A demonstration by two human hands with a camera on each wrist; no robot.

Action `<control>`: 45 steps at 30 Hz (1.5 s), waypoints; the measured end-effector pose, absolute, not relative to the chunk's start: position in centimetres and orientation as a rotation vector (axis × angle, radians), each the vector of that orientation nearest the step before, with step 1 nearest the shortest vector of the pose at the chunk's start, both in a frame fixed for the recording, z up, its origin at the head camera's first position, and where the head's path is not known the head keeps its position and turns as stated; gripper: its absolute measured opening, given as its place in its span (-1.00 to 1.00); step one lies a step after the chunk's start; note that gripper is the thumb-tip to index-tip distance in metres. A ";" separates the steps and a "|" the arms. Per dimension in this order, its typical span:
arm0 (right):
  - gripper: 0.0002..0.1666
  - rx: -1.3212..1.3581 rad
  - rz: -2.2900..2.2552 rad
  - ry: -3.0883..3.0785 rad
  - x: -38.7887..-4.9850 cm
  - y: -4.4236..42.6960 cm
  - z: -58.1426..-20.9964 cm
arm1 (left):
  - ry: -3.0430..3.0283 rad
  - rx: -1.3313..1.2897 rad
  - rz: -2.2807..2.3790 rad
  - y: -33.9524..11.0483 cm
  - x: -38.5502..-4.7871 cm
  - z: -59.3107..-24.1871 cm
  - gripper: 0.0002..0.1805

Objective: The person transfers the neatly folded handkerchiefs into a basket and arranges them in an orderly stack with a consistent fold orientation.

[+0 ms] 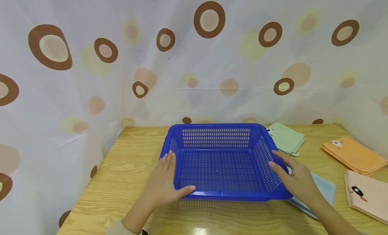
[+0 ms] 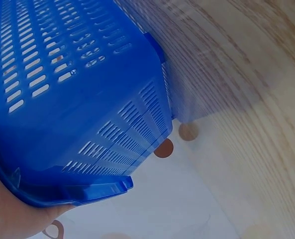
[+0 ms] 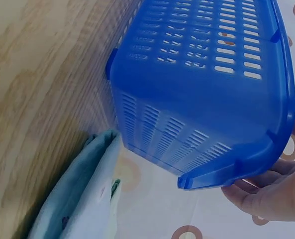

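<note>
At the near edge, the left forearm reaches in from the lower left, a pale sleeve (image 1: 119, 228) at its wrist, and the right forearm slants in from the lower right. The rectangular blue plastic basket (image 1: 216, 195) with slotted walls lies directly between the two hands, on the wood-grain tabletop (image 1: 121, 181).

The left hand (image 1: 165, 181) lies palm down over the basket's near left corner, its fingers straight and close together, pointing away along the left rim; the thumb stretches out sideways over the front rim. The right hand (image 1: 295, 179) grips the right rim, thumb toward the inside and index finger reaching farther along the edge; the right wrist view shows other fingers bent by the rim's underside.

A folded light blue cloth (image 1: 325, 188) lies just beside the basket, partly behind the right hand. Farther right is a folded pink cloth (image 1: 371, 196), then a folded orange cloth (image 1: 356, 154). A folded pale green cloth (image 1: 286, 137) sits by the basket's far right corner. Behind hangs a whitish sheet (image 1: 182, 12) printed with brown-ringed circles.
</note>
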State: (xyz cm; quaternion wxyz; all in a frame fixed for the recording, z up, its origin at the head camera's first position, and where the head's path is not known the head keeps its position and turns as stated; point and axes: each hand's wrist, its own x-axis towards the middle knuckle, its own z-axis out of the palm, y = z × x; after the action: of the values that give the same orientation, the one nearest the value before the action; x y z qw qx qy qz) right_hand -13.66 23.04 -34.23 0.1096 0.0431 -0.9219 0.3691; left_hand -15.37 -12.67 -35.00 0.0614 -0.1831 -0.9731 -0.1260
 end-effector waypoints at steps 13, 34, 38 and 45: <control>-0.48 0.002 1.295 -2.555 -13.9 25.8 -35.9 | -2.970 -0.548 -0.392 -12.6 -15.3 -34.9 0.23; -0.56 0.033 1.853 -2.401 -16.5 33.0 -41.6 | -2.967 -0.555 -0.374 -12.8 -15.4 -34.8 0.22; -0.48 0.022 1.906 -2.406 -16.3 33.6 -41.7 | -2.960 -0.559 -0.371 -12.8 -15.4 -34.8 0.22; -0.49 -0.050 1.771 -2.625 -15.8 35.5 -42.2 | -2.950 -0.568 -0.389 -12.8 -15.4 -34.9 0.21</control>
State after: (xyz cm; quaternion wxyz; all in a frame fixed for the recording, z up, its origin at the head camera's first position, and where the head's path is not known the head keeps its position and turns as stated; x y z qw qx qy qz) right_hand -15.82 35.50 -42.19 -0.0125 -0.0157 -0.8288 0.5591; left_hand -15.43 -12.75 -34.87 0.0561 -0.1870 -0.9723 -0.1281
